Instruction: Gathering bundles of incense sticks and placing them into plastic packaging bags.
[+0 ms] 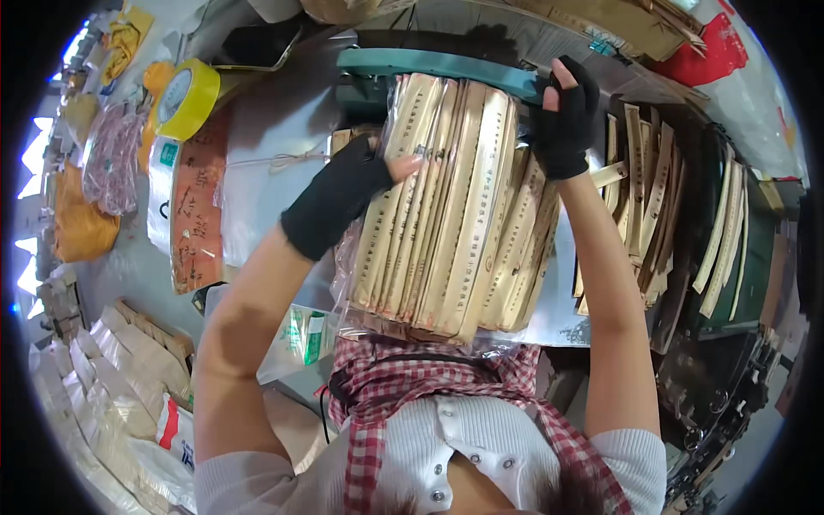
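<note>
Head view: bagged packet bundle (446, 206) between left hand (343, 193), right hand (566, 120); both apparently gripping.

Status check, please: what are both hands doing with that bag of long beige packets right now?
Left hand pressed on clear bag of beige packets. Right hand gripping bag's top at green sealer bar. Loose packets stacked right.

- A clear plastic bag of long tan paper sleeves (455, 206) fills the centre.
- At nine o'clock lies an orange-brown printed flat package (199, 206) with a white end.
- At seven o'clock, a row of clear-wrapped tan packs (120, 378).
- At three o'clock, loose tan sleeves (652, 189) on a dark surface.
</note>
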### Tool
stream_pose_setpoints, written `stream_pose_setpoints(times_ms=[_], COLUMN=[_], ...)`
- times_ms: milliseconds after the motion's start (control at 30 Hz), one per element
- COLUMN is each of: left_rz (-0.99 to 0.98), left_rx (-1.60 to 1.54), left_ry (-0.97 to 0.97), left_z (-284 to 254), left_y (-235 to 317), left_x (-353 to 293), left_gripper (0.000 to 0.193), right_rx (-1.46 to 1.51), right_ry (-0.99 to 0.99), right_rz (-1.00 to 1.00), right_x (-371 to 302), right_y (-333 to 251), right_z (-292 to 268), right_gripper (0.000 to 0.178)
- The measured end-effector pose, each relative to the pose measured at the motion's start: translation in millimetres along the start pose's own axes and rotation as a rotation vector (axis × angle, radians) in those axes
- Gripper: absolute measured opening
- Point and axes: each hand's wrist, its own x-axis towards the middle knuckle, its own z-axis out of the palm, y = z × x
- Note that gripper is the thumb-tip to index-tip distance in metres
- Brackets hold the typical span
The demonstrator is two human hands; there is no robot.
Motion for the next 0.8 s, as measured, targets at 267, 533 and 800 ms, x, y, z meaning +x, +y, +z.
stream_pose_setpoints(times_ms=[267, 533, 800], left_rz=[-0.12, -0.233, 0.025], left_rx=[0.235, 0.065, -0.126], left_ry=[0.106, -0.145, -0.123], left_z=[8.5, -1.2, 20.4], left_y=[16.6, -3.1, -14.9], left_x=[-59.4, -40.3, -78.3], left_gripper=[0.047, 0.057, 0.061], right_rx=[-0.003, 0.093, 1.347], right_ry=[0.097, 0.033, -0.497], right_rz=[-0.047, 0.628, 1.26], right_x=[-9.5, -56.9, -59.1], right_y=[-3.4, -91.4, -180.9], right_z=[-1.0, -59.7, -65.3], right_gripper=[0.037, 0.07, 0.053])
